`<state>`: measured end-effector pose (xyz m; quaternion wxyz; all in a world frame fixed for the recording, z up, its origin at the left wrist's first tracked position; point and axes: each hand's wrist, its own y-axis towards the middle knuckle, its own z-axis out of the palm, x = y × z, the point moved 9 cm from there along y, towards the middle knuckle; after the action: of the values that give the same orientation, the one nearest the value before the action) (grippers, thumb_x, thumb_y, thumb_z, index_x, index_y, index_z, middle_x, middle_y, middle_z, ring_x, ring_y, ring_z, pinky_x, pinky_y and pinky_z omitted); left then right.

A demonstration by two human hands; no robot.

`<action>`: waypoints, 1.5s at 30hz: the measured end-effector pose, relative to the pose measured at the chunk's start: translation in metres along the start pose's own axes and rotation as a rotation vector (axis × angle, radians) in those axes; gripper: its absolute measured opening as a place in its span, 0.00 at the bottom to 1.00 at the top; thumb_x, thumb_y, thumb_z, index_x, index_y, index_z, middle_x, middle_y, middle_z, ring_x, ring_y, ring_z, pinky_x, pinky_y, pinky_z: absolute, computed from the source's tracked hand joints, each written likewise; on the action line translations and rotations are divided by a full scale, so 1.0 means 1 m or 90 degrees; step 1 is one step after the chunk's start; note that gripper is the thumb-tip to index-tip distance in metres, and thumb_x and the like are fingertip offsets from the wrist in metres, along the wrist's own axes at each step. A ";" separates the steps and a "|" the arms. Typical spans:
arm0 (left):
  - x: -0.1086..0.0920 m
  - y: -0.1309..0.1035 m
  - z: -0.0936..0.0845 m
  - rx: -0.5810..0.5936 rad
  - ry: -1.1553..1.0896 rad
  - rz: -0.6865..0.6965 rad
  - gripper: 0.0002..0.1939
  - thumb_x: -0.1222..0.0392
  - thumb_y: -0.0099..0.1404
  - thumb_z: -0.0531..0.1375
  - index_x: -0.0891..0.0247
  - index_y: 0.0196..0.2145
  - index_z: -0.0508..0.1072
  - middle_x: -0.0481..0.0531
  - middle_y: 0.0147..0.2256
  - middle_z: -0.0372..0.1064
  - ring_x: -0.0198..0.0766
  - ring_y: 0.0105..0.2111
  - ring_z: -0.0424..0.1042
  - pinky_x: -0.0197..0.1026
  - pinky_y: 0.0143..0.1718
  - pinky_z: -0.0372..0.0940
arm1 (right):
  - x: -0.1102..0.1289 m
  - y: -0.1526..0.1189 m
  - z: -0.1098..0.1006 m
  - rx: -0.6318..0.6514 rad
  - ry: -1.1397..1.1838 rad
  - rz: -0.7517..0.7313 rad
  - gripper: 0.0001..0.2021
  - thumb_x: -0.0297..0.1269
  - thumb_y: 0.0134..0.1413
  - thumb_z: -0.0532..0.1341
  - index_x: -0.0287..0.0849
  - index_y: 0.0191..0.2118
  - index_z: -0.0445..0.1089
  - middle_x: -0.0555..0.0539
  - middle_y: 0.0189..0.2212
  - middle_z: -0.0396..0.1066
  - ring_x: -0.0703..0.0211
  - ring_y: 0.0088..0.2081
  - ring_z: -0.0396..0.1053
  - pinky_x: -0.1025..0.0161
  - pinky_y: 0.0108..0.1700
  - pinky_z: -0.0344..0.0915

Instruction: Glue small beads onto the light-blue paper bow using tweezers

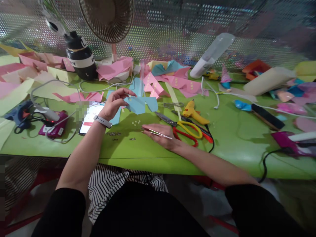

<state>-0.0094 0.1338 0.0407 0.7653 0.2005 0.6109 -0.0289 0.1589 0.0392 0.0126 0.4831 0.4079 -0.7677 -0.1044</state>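
At frame centre, the left hand [114,102] pinches a pale blue folded paper piece [140,104] by its left edge, lifted just above the green table [232,131]. Lower right of it, the right hand [159,135] grips thin metal tweezers [158,133], tips beside tiny studs [135,123].

Light-blue paper [140,104] — green table [232,131]

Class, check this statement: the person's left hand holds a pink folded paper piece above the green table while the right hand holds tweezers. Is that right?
Not quite. In the head view, the paper piece in the left hand is light blue, not pink. The rest stands: it is held above the green table, and the right hand holds tweezers.
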 end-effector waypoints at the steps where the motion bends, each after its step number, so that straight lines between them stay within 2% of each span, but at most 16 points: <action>1: 0.000 0.000 0.000 0.001 0.004 0.001 0.16 0.67 0.44 0.60 0.64 0.34 0.75 0.51 0.36 0.75 0.36 0.31 0.72 0.34 0.27 0.67 | 0.000 -0.001 0.000 -0.003 -0.004 -0.008 0.12 0.39 0.63 0.62 0.45 0.49 0.78 0.45 0.43 0.81 0.54 0.43 0.80 0.53 0.46 0.78; 5: 0.000 -0.001 0.001 0.005 0.020 0.009 0.16 0.67 0.45 0.60 0.63 0.34 0.75 0.51 0.37 0.76 0.37 0.36 0.73 0.34 0.29 0.66 | -0.010 0.000 0.004 -0.006 0.014 0.042 0.12 0.41 0.61 0.64 0.46 0.48 0.79 0.46 0.43 0.81 0.55 0.42 0.80 0.54 0.46 0.79; 11: 0.001 -0.001 0.002 0.020 0.018 0.006 0.16 0.67 0.45 0.60 0.63 0.35 0.76 0.51 0.36 0.76 0.36 0.34 0.72 0.34 0.29 0.66 | -0.057 -0.006 0.010 -0.077 0.248 0.334 0.13 0.48 0.53 0.69 0.47 0.41 0.80 0.47 0.37 0.82 0.54 0.35 0.80 0.53 0.40 0.80; 15: 0.003 -0.001 0.001 0.024 0.014 0.001 0.15 0.68 0.46 0.61 0.63 0.35 0.76 0.50 0.35 0.75 0.35 0.33 0.72 0.33 0.28 0.65 | -0.071 -0.008 0.017 -0.081 0.342 0.427 0.14 0.50 0.51 0.70 0.47 0.39 0.80 0.47 0.35 0.82 0.53 0.36 0.80 0.50 0.43 0.79; 20: 0.004 -0.001 0.002 0.029 0.004 0.001 0.15 0.68 0.47 0.61 0.63 0.35 0.76 0.50 0.35 0.75 0.34 0.33 0.72 0.33 0.29 0.66 | -0.072 -0.007 0.020 -0.080 0.363 0.447 0.15 0.52 0.49 0.70 0.48 0.36 0.79 0.48 0.34 0.81 0.52 0.35 0.79 0.46 0.45 0.78; 26: 0.005 -0.002 0.003 0.031 -0.008 -0.004 0.15 0.68 0.47 0.61 0.63 0.35 0.76 0.50 0.35 0.75 0.35 0.32 0.72 0.34 0.29 0.68 | -0.069 -0.005 0.019 -0.090 0.356 0.428 0.13 0.50 0.49 0.71 0.47 0.36 0.79 0.50 0.32 0.80 0.55 0.34 0.79 0.50 0.41 0.78; 38: 0.008 0.000 0.001 0.024 0.011 -0.009 0.16 0.67 0.46 0.61 0.63 0.35 0.76 0.51 0.36 0.75 0.35 0.31 0.71 0.35 0.28 0.68 | -0.066 -0.005 0.021 -0.086 0.354 0.412 0.13 0.49 0.50 0.70 0.47 0.36 0.78 0.50 0.31 0.80 0.57 0.34 0.78 0.55 0.41 0.77; 45: 0.009 -0.001 0.001 0.030 0.010 -0.004 0.16 0.68 0.47 0.61 0.63 0.36 0.76 0.51 0.37 0.76 0.36 0.34 0.73 0.34 0.29 0.67 | -0.064 -0.005 0.022 -0.078 0.362 0.397 0.14 0.50 0.50 0.70 0.46 0.36 0.78 0.50 0.31 0.80 0.58 0.34 0.77 0.56 0.41 0.77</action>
<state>-0.0068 0.1347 0.0325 0.7555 0.2169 0.6166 -0.0440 0.1555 0.0775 -0.0433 0.7071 0.1394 -0.6831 0.1180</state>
